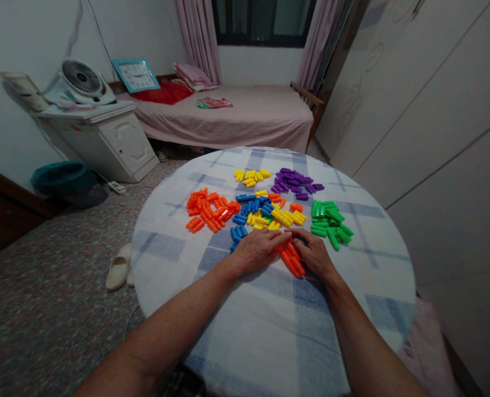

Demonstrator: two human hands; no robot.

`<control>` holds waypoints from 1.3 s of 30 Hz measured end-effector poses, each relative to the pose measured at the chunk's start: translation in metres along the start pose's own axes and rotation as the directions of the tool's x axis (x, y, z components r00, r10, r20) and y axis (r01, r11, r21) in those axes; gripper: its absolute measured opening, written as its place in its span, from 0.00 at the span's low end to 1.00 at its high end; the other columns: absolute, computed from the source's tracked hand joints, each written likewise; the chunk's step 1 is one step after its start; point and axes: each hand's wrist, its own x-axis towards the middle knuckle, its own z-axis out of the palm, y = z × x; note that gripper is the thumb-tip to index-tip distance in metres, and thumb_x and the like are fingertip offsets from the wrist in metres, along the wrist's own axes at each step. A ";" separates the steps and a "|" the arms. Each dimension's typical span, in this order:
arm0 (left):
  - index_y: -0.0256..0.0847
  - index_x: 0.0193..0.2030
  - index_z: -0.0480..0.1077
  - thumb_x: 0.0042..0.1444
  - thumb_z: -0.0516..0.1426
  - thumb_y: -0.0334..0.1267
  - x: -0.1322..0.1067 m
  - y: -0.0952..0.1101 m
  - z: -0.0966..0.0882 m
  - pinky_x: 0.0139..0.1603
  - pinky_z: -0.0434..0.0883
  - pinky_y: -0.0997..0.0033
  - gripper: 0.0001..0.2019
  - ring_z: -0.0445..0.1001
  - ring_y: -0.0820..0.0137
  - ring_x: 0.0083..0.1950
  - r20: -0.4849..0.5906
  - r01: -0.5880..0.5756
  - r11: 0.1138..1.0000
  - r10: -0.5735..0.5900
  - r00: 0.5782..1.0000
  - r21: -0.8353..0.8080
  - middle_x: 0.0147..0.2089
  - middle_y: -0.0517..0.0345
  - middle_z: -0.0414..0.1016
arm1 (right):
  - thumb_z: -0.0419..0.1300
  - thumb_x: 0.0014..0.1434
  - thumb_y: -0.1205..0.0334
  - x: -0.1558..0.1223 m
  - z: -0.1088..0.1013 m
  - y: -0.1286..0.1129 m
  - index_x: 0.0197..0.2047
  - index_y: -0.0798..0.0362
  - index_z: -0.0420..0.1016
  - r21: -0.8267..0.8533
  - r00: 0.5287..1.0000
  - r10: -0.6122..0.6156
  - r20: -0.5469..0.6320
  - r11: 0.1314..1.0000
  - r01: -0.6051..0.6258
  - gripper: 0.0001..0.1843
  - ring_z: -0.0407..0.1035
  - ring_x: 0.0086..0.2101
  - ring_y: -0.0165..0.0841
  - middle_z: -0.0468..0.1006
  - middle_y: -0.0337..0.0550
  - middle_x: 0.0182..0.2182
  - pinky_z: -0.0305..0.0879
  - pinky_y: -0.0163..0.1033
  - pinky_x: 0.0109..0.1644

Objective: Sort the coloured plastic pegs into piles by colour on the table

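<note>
Left hand (256, 251) and right hand (313, 255) close together, flat on round table (377, 275), around orange pegs (290, 260). Blue pegs (236, 234) by left hand, green pegs (328, 220) past right hand.

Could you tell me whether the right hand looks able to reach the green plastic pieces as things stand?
Probably yes: the right hand sits just short of the green plastic pieces, with only bare tablecloth between them.

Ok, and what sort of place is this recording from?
Most likely a bedroom in a home: there's a bed under a curtained window, a wardrobe along the right, and a fan on a low cabinet.
</note>
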 end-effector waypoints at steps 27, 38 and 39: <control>0.40 0.62 0.59 0.54 0.54 0.34 -0.026 -0.077 -0.037 0.66 0.62 0.51 0.27 0.58 0.58 0.67 -0.655 0.627 0.776 -0.511 0.556 -0.072 0.65 0.45 0.57 | 0.50 0.56 0.59 0.001 0.000 -0.002 0.45 0.52 0.76 0.008 0.996 0.083 -0.021 0.997 -0.083 0.18 0.73 0.43 0.29 0.79 0.41 0.41 0.66 0.38 0.53; 0.40 0.52 0.67 0.58 0.53 0.40 0.000 0.029 -0.004 0.58 0.70 0.65 0.16 0.66 0.68 0.60 -0.202 -0.208 0.978 0.201 0.959 -0.015 0.59 0.49 0.66 | 0.51 0.56 0.56 0.001 0.001 0.004 0.45 0.53 0.75 0.056 0.999 0.046 -0.017 0.997 -0.045 0.19 0.72 0.43 0.30 0.78 0.42 0.43 0.67 0.37 0.52; 0.39 0.52 0.67 0.58 0.53 0.39 0.002 0.032 -0.001 0.58 0.70 0.65 0.16 0.66 0.68 0.59 -0.174 -0.227 0.974 0.220 0.960 -0.024 0.58 0.48 0.66 | 0.50 0.56 0.55 0.002 0.001 0.006 0.45 0.53 0.75 0.068 0.999 0.051 -0.009 0.996 -0.050 0.19 0.73 0.42 0.30 0.78 0.42 0.42 0.67 0.37 0.51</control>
